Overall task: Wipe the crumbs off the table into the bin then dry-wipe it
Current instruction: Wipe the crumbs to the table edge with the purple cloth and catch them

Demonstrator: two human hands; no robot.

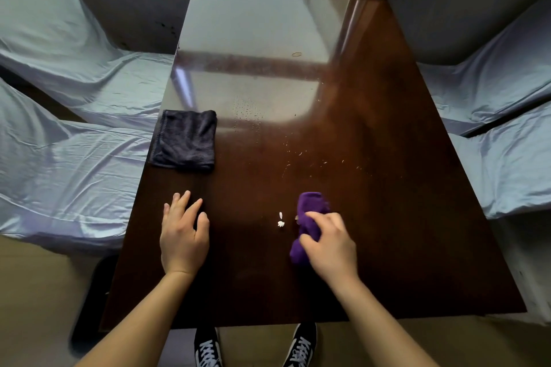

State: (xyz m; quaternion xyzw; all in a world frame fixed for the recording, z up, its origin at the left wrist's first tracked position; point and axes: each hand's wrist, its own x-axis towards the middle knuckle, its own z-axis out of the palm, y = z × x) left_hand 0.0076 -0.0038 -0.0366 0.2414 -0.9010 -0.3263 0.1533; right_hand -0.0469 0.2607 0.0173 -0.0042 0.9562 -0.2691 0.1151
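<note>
A: Where does it stand?

B: Dark bench [387,217], wet streaks far side. A folded dark towel [186,140] waits near the left edge. Left hand [183,235] lies flat, fingers spread, empty; right hand [331,243] fingers clutch the purple cloth [310,205].

A: The step?

B: Sweeping, I judge: white crumbs [280,220] sit just beside the cloth. Next, push them off an edge; I can't make out a bin.

Our left hand [182,235] lies palm down, fingers spread and flat, forearm reaching up from the lower left. Our right hand [328,243] curls its fingers over a bunched purple cloth [307,211], knuckles up, wrist slightly bent, bare forearm coming in from the lower right.
</note>
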